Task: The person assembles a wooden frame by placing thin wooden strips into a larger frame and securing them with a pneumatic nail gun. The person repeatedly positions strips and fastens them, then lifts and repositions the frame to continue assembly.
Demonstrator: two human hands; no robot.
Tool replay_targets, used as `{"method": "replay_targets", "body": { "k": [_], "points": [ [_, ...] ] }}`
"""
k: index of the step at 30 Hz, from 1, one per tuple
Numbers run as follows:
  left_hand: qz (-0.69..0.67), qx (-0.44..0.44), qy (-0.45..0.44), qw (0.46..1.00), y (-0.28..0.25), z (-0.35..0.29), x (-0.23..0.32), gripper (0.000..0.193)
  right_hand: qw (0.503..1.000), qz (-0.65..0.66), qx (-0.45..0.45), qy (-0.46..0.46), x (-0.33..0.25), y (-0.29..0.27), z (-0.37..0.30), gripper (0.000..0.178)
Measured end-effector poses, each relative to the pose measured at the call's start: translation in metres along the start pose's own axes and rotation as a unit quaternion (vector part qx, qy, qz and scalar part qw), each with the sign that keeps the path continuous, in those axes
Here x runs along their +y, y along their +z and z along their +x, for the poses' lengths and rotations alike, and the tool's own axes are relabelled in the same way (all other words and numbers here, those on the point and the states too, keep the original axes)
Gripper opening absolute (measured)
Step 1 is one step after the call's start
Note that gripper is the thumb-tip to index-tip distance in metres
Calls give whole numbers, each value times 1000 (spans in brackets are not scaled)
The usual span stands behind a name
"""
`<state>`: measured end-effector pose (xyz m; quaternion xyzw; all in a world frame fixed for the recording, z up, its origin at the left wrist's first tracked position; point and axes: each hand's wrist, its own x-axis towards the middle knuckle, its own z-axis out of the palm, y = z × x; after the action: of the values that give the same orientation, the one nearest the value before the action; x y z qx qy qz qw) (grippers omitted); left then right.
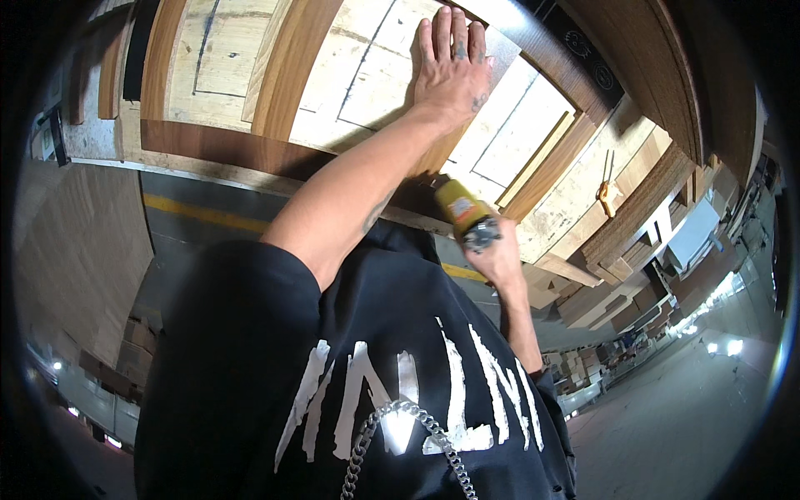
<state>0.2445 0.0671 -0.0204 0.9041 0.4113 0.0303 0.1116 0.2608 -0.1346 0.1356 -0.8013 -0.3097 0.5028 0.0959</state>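
My left hand (454, 79) lies palm down, fingers stretched out and close together, on a brown wooden slat (437, 155) that crosses a pale marked board (367, 58). In my right hand (502, 257) is a yellow power tool (458, 205) with a black and silver rear end. The tool's front points at the near end of that slat, where it meets a dark brown rail (225, 148) along the bench's near edge. Shadow hides whether the tip touches the wood. My right fingers are partly hidden behind the tool.
More brown slats (302, 62) cross the board to the left, and another slat (550, 167) lies to the right. Orange-handled pliers or snips (608, 196) rest farther right. Wooden pieces (642, 250) are stacked beyond. A yellow line (204, 212) marks the floor below the bench.
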Motion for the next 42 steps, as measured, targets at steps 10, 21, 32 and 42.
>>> {"method": "replay_targets", "body": {
  "k": [10,21,32,42],
  "points": [
    [-54,-77,-20,995,-14,1,-2,62,986,-57,155,-15,-38,-120,83,29],
    [-117,-71,-23,990,-13,1,-3,63,988,-80,132,-3,-73,-142,143,32],
    [-167,-76,-28,983,-14,1,-4,67,980,-149,124,-47,-71,-145,149,46],
    [-174,43,-34,983,-10,-1,-2,57,981,-110,137,-83,-88,-132,157,31]
  ]
}}
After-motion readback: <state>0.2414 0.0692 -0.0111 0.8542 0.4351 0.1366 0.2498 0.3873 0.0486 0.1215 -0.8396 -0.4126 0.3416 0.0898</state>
